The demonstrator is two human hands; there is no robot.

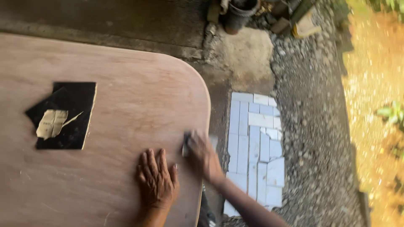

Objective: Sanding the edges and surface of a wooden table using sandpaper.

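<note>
A small dark sanding piece is gripped in the fingers of the right hand and pressed on the wooden bench close to its rounded right edge; the hand is blurred, so the grip is seen only roughly. The left hand is laid flat, fingers spread, holding nothing, just beside and to the left of the right one. The piece therefore lies nearer the right hand, above the left fingertips. Well apart to the left, torn dark abrasive sheets are lying on the bench. Beyond the edge, pale tiles and gravel are seen.
</note>
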